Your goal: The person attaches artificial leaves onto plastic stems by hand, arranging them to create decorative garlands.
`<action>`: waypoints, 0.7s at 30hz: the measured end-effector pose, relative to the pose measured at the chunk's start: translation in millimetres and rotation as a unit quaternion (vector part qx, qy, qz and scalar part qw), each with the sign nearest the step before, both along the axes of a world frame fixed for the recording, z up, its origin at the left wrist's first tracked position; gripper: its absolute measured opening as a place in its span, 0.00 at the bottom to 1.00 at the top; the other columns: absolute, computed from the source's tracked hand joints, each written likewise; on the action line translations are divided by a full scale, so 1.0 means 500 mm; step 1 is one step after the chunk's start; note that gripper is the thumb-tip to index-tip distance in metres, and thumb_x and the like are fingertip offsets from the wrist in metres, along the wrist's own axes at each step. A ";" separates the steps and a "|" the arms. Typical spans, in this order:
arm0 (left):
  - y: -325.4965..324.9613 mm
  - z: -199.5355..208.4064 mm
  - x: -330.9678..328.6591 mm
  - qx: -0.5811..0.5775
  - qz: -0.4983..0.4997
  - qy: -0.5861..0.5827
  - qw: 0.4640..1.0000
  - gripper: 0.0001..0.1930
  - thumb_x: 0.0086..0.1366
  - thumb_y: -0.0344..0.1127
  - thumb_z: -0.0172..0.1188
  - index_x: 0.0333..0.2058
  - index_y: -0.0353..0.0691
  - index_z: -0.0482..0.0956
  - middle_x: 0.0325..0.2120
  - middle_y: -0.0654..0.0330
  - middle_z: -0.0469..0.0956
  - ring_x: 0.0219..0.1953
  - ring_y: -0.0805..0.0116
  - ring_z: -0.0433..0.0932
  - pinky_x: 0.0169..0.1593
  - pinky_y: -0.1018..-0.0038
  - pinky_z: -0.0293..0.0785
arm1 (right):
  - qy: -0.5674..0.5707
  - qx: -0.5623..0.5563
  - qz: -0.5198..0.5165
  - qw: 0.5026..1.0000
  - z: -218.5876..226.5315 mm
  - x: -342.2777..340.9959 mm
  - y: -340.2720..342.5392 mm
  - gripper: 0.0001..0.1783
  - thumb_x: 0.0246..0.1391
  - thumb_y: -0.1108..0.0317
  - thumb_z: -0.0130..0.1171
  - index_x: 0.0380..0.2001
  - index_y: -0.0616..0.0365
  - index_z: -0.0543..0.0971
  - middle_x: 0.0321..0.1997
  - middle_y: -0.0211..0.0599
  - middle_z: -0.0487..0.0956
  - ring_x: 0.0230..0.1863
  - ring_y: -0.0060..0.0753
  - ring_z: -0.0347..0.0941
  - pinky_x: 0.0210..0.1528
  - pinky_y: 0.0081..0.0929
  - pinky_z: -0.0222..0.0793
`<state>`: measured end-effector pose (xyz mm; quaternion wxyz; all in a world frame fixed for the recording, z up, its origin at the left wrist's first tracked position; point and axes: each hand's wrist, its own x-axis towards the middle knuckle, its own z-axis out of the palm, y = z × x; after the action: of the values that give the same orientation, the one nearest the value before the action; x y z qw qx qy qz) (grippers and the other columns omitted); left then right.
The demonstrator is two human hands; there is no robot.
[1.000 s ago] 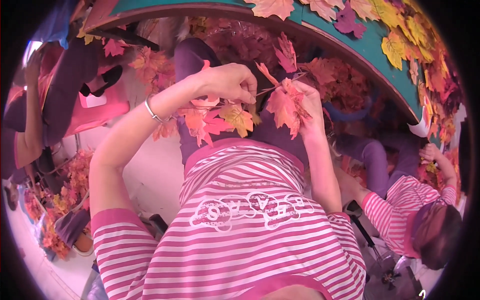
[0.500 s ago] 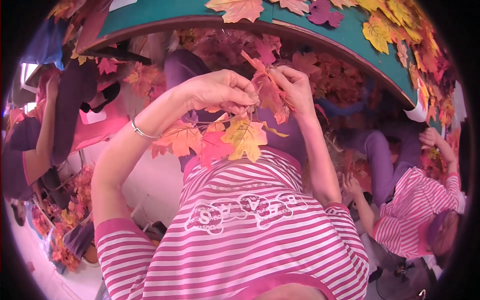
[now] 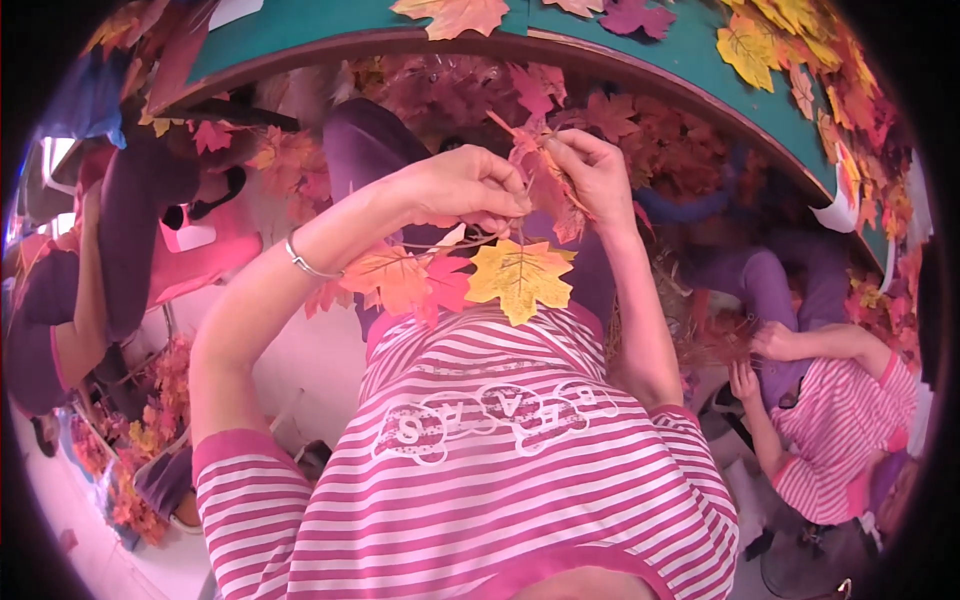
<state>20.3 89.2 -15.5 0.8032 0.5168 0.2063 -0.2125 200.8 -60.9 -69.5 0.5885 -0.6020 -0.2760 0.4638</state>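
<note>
My left hand (image 3: 478,190) is closed in a pinch on the thin brown stem of an artificial maple leaf garland. From it hang a yellow leaf (image 3: 522,280), an orange leaf (image 3: 388,277) and a pink-red leaf (image 3: 447,284), over my lap and shirt front. Close by on the right, my right hand (image 3: 592,178) has thumb and fingers closed on reddish-orange maple leaves (image 3: 550,190), held upright. The fingertips of the two hands are a short way apart, and the stem's exact joint between them is too small to make out.
A green table (image 3: 340,30) with a brown edge curves ahead, with loose maple leaves (image 3: 748,50) on top. Many red leaves (image 3: 655,150) lie heaped beneath it. A co-worker in a striped shirt (image 3: 845,400) sits at right; another person (image 3: 60,320) is at left beside a pink seat (image 3: 205,255).
The garland's yellow leaf has swung to the right and turned flat toward me. My left hand has shifted slightly right. The co-worker at right has brought both hands together.
</note>
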 end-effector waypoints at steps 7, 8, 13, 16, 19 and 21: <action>-0.006 -0.032 0.010 -0.008 0.046 0.013 0.999 0.06 0.69 0.32 0.65 0.38 0.35 0.80 0.30 0.63 0.82 0.29 0.79 0.80 0.36 0.84 0.79 | -0.100 -0.095 -0.007 0.990 0.078 0.007 -0.035 0.15 0.61 0.70 0.66 0.49 0.65 0.83 0.27 0.21 0.80 0.30 0.08 0.70 0.34 0.14 0.67; -0.006 -0.033 0.014 -0.013 0.061 0.015 0.998 0.06 0.69 0.32 0.65 0.38 0.35 0.80 0.30 0.63 0.82 0.29 0.79 0.80 0.35 0.84 0.78 | -0.154 -0.114 0.013 0.981 0.085 0.014 -0.043 0.17 0.60 0.71 0.66 0.51 0.65 0.83 0.25 0.20 0.78 0.28 0.08 0.69 0.33 0.14 0.66; -0.005 -0.068 0.026 -0.003 0.092 0.036 0.995 0.06 0.69 0.32 0.65 0.38 0.36 0.80 0.30 0.62 0.82 0.28 0.81 0.79 0.34 0.85 0.77 | -0.285 -0.104 -0.037 0.952 0.153 -0.023 -0.070 0.20 0.56 0.71 0.67 0.53 0.56 0.82 0.18 0.35 0.75 0.23 0.16 0.68 0.30 0.22 0.69; -0.006 -0.078 0.031 -0.003 0.118 0.044 0.992 0.06 0.69 0.32 0.65 0.37 0.37 0.80 0.30 0.62 0.82 0.28 0.81 0.79 0.34 0.86 0.77 | -0.226 -0.106 0.000 0.968 0.233 -0.067 -0.080 0.17 0.56 0.72 0.67 0.50 0.58 0.84 0.20 0.29 0.76 0.23 0.14 0.68 0.30 0.19 0.68; -0.012 -0.072 0.045 0.003 0.152 0.043 0.987 0.06 0.69 0.33 0.65 0.36 0.37 0.79 0.31 0.62 0.82 0.29 0.81 0.80 0.34 0.86 0.78 | -0.070 -0.088 0.114 0.987 0.231 -0.109 -0.100 0.12 0.60 0.76 0.63 0.47 0.64 0.85 0.26 0.19 0.75 0.28 0.08 0.66 0.30 0.13 0.62; -0.017 -0.064 0.058 0.010 0.163 0.046 0.985 0.06 0.69 0.33 0.65 0.36 0.37 0.79 0.32 0.62 0.82 0.29 0.80 0.80 0.35 0.86 0.79 | -0.059 -0.147 0.181 0.970 0.193 -0.125 -0.104 0.18 0.61 0.73 0.64 0.54 0.65 0.81 0.23 0.16 0.70 0.25 0.08 0.61 0.26 0.15 0.57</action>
<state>49.1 80.5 -47.3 0.8114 0.4742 0.3266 -0.0998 138.3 -113.1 27.0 0.3819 -0.6483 -0.3433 0.5621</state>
